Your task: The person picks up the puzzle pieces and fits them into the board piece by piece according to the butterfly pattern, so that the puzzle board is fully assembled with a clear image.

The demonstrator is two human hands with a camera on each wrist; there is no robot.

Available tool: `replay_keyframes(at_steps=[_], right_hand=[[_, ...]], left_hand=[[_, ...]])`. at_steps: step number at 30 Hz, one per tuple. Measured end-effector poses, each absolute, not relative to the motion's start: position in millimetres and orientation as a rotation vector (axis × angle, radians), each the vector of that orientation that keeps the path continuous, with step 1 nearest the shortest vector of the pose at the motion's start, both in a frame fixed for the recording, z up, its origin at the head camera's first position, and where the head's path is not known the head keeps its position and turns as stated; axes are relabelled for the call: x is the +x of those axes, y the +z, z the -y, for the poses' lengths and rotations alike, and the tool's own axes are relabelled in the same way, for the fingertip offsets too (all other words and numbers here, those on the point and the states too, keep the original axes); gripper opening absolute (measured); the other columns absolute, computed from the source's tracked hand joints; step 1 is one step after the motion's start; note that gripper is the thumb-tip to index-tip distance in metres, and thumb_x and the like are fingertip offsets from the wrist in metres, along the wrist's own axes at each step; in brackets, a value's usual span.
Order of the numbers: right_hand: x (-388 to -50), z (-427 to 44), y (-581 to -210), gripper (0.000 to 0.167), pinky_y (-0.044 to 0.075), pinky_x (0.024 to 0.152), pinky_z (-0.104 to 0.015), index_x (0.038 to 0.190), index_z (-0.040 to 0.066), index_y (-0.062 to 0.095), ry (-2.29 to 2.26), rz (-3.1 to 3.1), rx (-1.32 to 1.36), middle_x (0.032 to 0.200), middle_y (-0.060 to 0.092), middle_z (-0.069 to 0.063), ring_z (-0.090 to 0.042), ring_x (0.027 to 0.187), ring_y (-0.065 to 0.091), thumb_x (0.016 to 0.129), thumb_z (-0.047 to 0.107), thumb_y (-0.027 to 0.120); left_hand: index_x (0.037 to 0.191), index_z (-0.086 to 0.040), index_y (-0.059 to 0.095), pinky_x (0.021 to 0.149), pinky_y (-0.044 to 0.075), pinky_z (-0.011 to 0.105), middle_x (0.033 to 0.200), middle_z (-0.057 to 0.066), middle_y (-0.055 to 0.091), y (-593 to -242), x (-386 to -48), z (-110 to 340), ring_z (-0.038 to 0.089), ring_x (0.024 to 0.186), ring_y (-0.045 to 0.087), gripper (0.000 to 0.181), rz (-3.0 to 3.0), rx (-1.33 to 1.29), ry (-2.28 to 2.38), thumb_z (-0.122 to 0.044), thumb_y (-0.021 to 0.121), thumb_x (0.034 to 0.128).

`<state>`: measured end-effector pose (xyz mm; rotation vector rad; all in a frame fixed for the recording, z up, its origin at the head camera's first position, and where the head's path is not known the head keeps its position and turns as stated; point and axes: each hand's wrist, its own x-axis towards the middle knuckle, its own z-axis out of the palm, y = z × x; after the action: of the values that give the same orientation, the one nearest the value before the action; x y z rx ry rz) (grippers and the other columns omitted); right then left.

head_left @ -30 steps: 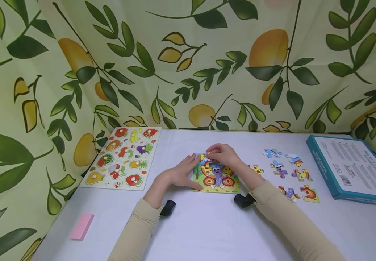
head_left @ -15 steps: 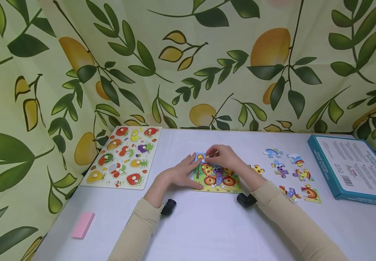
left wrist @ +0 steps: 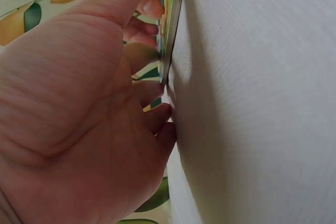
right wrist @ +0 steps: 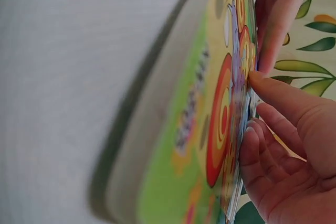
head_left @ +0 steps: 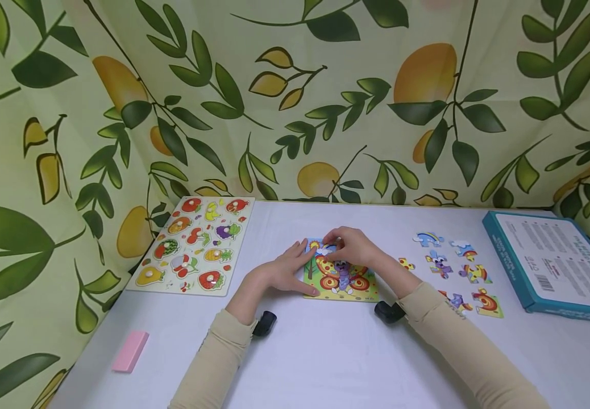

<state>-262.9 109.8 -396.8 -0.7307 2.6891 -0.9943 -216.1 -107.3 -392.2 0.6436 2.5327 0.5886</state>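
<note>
The butterfly picture board [head_left: 343, 284] lies flat between both hands. My left hand [head_left: 283, 272] rests along its left side, fingers spread toward the upper left corner and thumb on the lower left. In the left wrist view this hand [left wrist: 89, 103] has its fingertips by the board's edge. My right hand [head_left: 354, 248] is over the upper part; in the right wrist view its thumb [right wrist: 278, 90] presses the picture surface [right wrist: 223, 124], with the other fingers loosely bent beside it. No piece shows between its fingers. Loose puzzle pieces [head_left: 437, 264] lie to the right.
A fruit board [head_left: 192, 247] lies at the back left, with a pink block [head_left: 130, 352] nearer the front. At the right is a blue-edged box [head_left: 556, 261]. A leaf-patterned cloth [head_left: 274, 142] hangs behind the white table [head_left: 320, 358].
The right thumb and fingers have spread from their closed-together pose near the board's top, and the thumb has moved down over the picture. The left hand has stayed in place.
</note>
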Motion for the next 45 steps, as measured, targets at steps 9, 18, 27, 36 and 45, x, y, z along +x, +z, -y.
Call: replay_keyframes(at_steps=[9,18,27,36,45], right_hand=[[-262.6,-110.4,-398.6,0.035,0.049,0.076,-0.031,0.115,0.004,0.068,-0.965,-2.754,-0.781,0.109,0.063,-0.009,-0.019,0.084,0.055,0.085,0.019,0.077],[-263.9,-114.3,-401.3,0.034,0.049,0.076,-0.030,0.114,0.005,0.070,-0.947,-2.750,-0.852,0.104,0.065,-0.005,-0.017,0.083,0.055,0.085,0.021,0.078],[-263.1,-112.2,-401.3,0.034,0.048,0.074,-0.029,0.117,0.008,0.069,-0.930,-2.766,-0.828,0.108,0.061,-0.006,-0.017,0.083,0.053,0.087,0.022,0.076],[-263.9,-110.7,-400.8,0.033,0.048,0.073,-0.029,0.113,0.006,0.068,-0.914,-2.788,-0.847,0.105,0.061,-0.006,-0.017,0.082,0.053,0.086,0.022,0.077],[-261.4,-118.0,-397.1,0.029,0.051,0.080,-0.035,0.114,0.007,0.068,-0.985,-2.751,-0.808,0.110,0.066,-0.007,-0.020,0.091,0.059,0.090,0.022,0.072]], left_hand=[[0.157,-0.021,0.018,0.118,0.010,0.049,0.164,0.002,-0.002,-391.3,-214.8,106.1,0.021,0.149,-0.006,0.097,-2.541,0.626,0.591,-0.051,0.073,0.0826],[0.157,-0.020,0.022,0.118,0.011,0.049,0.164,0.004,-0.001,-392.5,-215.6,105.3,0.023,0.149,-0.005,0.095,-2.545,0.628,0.595,-0.050,0.074,0.0823],[0.157,-0.018,0.021,0.118,0.011,0.047,0.164,0.005,-0.002,-390.6,-215.3,105.3,0.023,0.149,-0.004,0.097,-2.541,0.641,0.589,-0.050,0.074,0.0822],[0.156,-0.015,0.025,0.118,0.011,0.048,0.163,0.003,0.008,-392.3,-219.9,106.3,0.027,0.149,0.001,0.091,-2.548,0.804,0.523,-0.049,0.071,0.0848],[0.155,-0.015,0.028,0.118,0.012,0.049,0.163,0.002,0.012,-391.1,-218.5,105.8,0.028,0.149,0.005,0.085,-2.564,0.819,0.523,-0.050,0.067,0.0877]])
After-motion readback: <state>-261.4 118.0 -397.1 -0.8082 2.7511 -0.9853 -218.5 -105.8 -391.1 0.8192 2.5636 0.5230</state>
